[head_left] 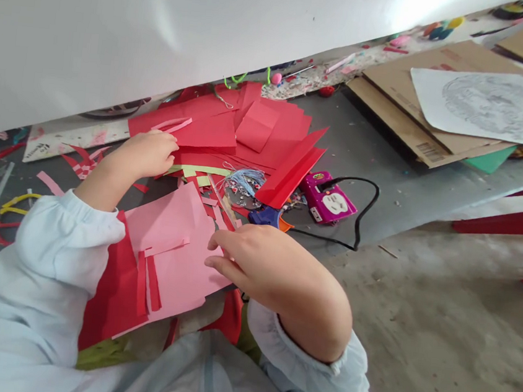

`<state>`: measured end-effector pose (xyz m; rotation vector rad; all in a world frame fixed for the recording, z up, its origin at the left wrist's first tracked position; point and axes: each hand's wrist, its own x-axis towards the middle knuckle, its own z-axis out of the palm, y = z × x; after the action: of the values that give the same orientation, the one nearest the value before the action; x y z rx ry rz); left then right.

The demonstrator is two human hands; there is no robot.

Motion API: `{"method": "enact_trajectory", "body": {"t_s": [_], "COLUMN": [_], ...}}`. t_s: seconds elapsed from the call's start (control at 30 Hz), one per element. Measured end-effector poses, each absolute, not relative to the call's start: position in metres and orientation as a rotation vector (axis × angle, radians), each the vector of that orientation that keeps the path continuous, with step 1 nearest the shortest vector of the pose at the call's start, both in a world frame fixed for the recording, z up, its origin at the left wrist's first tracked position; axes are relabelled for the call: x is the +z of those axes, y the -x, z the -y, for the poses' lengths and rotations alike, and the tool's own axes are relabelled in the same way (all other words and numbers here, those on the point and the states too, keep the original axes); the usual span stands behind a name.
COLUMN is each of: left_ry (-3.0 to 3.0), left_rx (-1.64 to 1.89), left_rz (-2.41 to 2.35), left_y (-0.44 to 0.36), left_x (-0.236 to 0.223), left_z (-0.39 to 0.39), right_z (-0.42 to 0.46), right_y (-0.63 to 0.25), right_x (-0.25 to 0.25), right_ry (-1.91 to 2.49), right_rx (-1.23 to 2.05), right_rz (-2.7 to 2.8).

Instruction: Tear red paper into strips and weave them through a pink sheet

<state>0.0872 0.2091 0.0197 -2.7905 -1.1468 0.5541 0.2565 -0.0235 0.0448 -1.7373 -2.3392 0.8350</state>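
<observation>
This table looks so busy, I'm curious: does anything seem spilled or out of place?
Mostly clutter: red paper sheets lie fanned rather than squarely stacked beside the left hand, and small shiny bits are strewn around the pale blue string, perhaps spilled. Two red strips lie aslant on the pink paper. Nothing looks clearly damaged.

Pink paper [182, 284] overlaps a red sheet [113, 296]; two narrow red strips [154, 283] (slightly splayed) lie on the pink.

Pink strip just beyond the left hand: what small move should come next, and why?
I'd perhaps pinch the pink strip with the left hand: it lies close by, atop red paper, while two red strips already lie on the pink sheet.
</observation>
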Motion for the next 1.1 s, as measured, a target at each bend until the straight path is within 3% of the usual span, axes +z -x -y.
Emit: {"method": "enact_trajectory", "body": {"t_s": [0.2,0.43,0.77,1.1], "left_ry": [2.863,2.821,2.784,2.980], "left_rx": [0.584,0.638,0.789,0.187], "left_rz": [1.000,0.962,1.043,0.917], "left_y": [-0.107,-0.108,-0.088,-0.072], "left_x": [0.014,0.014,0.019,0.020], "left_z": [-0.191,-0.188,-0.188,-0.198], "right_z": [0.029,0.030,0.013,0.010], "right_y": [-0.277,-0.318,-0.314,-0.308], "right_x": [0.055,0.039,0.020,0.022], "right_ry": [2.017,2.568,2.470,2.285], "right_rx": [1.079,0.739,0.625,0.546], "right_rz": [2.331,1.541,1.626,1.385]}}
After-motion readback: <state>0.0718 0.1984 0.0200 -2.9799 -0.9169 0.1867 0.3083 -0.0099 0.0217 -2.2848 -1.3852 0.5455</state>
